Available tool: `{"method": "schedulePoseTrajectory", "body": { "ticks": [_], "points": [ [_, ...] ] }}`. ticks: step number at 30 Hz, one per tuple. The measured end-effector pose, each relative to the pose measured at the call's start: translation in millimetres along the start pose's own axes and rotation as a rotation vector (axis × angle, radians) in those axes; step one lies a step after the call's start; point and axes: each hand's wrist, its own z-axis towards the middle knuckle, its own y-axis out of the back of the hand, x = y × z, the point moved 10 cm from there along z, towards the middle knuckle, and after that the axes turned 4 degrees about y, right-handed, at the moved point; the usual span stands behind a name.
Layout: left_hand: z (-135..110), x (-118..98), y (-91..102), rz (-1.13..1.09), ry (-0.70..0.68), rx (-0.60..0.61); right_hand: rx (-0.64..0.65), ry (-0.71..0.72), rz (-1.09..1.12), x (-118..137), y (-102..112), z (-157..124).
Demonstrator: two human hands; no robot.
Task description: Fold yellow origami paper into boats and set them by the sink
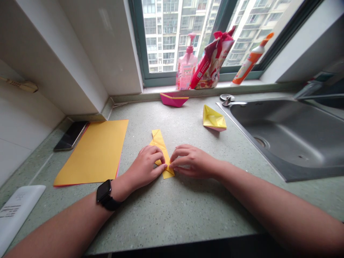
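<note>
A folded yellow paper (160, 141) lies on the countertop between my hands, a narrow strip with a smaller part jutting out on its left. My left hand (146, 163), with a black watch on the wrist, has its fingers curled and its thumb and fingertips on the paper's lower left side. From the right, my right hand (195, 162) holds the lower right edge with bent fingers close together. Beyond them sit two folded paper boats: a magenta boat (174, 101) by the window ledge and a yellow boat (214, 119) near the sink.
Yellow sheets (94, 154) are stacked at the left, beside a dark phone (70, 135). A white object (20, 211) lies nearer. The steel sink (290, 132) is at the right. On the sill stand a pink pump bottle (186, 70), a red bag (213, 62) and an orange-white bottle (248, 64).
</note>
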Motion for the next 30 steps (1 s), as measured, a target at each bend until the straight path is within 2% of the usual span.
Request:
{"method": "schedulePoseTrajectory", "body": {
  "ticks": [3, 10, 14, 19, 30],
  "points": [
    [0, 0, -0.7, 0.006, -0.004, -0.002, -0.014, 0.01, -0.028, 3, 2, 0],
    [-4, 1, 1.6, -0.003, -0.051, -0.015, 0.041, -0.009, -0.032, 1, -5, -1],
    [-11, -7, 6.9, 0.009, -0.157, 0.007, 0.038, 0.007, -0.05, 4, -5, -1],
    [-22, -20, 5.4, 0.09, -0.286, 0.114, 0.051, 0.005, -0.065, 5, -6, -1],
    [-26, -22, 4.6, 0.14, -0.297, 0.187, 0.1, 0.006, -0.013, 7, -6, -1]
  ]
}}
